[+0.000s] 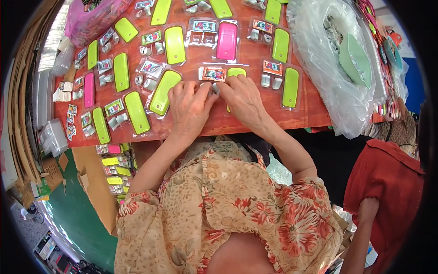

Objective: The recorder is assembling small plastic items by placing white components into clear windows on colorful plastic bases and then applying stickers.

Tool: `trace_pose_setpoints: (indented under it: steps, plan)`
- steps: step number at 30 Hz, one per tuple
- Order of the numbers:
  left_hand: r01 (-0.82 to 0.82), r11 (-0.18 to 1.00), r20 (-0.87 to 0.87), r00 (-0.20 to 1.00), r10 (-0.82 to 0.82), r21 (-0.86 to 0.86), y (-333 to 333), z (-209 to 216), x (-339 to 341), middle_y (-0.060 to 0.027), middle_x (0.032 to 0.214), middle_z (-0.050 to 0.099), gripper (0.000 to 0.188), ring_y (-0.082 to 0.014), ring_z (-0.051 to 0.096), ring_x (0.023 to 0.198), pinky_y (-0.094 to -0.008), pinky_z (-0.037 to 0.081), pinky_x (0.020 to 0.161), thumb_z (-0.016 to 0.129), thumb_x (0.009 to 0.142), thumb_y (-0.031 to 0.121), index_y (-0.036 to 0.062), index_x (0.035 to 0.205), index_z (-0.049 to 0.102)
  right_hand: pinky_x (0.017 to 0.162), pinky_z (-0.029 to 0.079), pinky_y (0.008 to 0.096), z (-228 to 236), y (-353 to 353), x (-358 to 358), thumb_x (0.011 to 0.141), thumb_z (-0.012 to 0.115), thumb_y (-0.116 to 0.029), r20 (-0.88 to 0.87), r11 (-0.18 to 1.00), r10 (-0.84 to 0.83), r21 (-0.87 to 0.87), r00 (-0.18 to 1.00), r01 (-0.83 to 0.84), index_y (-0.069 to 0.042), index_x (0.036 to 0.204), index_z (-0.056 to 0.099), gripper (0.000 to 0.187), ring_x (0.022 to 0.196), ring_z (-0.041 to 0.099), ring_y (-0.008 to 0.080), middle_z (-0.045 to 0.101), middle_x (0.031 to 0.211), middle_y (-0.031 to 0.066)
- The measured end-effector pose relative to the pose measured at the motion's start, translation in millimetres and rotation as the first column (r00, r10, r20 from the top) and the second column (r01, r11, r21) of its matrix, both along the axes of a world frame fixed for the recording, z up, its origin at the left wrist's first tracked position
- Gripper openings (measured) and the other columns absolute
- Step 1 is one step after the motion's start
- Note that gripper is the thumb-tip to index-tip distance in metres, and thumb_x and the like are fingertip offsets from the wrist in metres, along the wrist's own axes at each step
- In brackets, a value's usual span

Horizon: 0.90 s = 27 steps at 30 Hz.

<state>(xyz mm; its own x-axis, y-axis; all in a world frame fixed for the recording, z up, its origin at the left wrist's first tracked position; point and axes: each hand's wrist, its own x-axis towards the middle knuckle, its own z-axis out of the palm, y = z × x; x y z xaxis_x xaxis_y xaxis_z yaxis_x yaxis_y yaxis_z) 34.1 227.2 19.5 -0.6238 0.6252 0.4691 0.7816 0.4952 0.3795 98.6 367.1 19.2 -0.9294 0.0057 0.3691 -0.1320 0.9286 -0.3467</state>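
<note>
**Close work, front edge**

Head view: your half-curled left hand (188, 106) and right hand (243, 98) have fingertips at white pieces (215, 88) near the table's (312, 107) front edge; whether either grips, I can't tell. A lime case (237, 72) lies partly under your right hand.

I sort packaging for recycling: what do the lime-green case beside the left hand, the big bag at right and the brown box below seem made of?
Lime-green case: probably moulded plastic, fairly glossy; smooth, rounded edges.
Bag: thin plastic film, shiny; translucent, wrinkled.
Box: likely cardboard, matte; plain brown, flapped.
</note>
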Motion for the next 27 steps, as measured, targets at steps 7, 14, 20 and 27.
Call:
trace_pose_setpoints:
  steps: [7, 14, 20, 27]
  plan:
    - [0.003, 0.998, 0.003, 1.000, -0.003, 0.061, 1, -15, 1, -0.0053, 0.078, 0.049, 0.023, -0.0237, 0.046, 0.079, -0.0370, 0.035, 0.069, 0.063, 0.065, 0.007, 0.0084, 0.088, 0.059, 0.061, 0.037, 0.0336, -4, 1, 2, 0.066, 0.053, -0.008, 0.000, 0.998, 0.024, -0.051, 1.000, -0.024, -0.006, 0.071, 0.050, 0.006, 0.069, 0.047, 0.0226, 0.049, 0.069, 0.0065]
    - [-0.161, 0.959, 0.416, 0.908, 0.051, 0.234, 0, -14, -6, -0.0099, 0.074, 0.056, 0.028, -0.0260, 0.051, 0.066, -0.0367, 0.039, 0.061, 0.059, 0.067, 0.001, 0.0062, 0.095, 0.058, 0.059, 0.033, 0.0340, -1, 0, 1, 0.069, 0.059, -0.011, -0.008, 0.999, -0.046, 0.003, 0.999, 0.046, -0.006, 0.068, 0.050, 0.011, 0.066, 0.047, 0.0221, 0.048, 0.066, 0.0060]
    - [-0.167, 0.970, 0.511, 0.858, 0.054, 0.178, 1, 0, -9, -0.0092, 0.073, 0.058, 0.016, -0.0248, 0.053, 0.066, -0.0374, 0.040, 0.058, 0.062, 0.067, 0.005, 0.0061, 0.083, 0.060, 0.061, 0.033, 0.0344, 2, 0, 1, 0.069, 0.060, -0.012, 0.003, 0.999, -0.013, 0.037, 1.000, 0.013, -0.006, 0.068, 0.050, 0.011, 0.067, 0.047, 0.0221, 0.047, 0.067, 0.0059]
    - [-0.111, 0.991, 0.071, 0.991, 0.116, -0.069, 0, -2, -1, -0.0052, 0.069, 0.052, 0.010, -0.0241, 0.047, 0.068, -0.0346, 0.039, 0.060, 0.064, 0.067, 0.007, 0.0075, 0.075, 0.059, 0.065, 0.034, 0.0331, 0, 0, 0, 0.070, 0.052, -0.010, -0.018, 0.996, 0.070, 0.062, 0.997, -0.069, -0.007, 0.079, 0.053, 0.010, 0.070, 0.046, 0.0206, 0.047, 0.070, 0.0046]
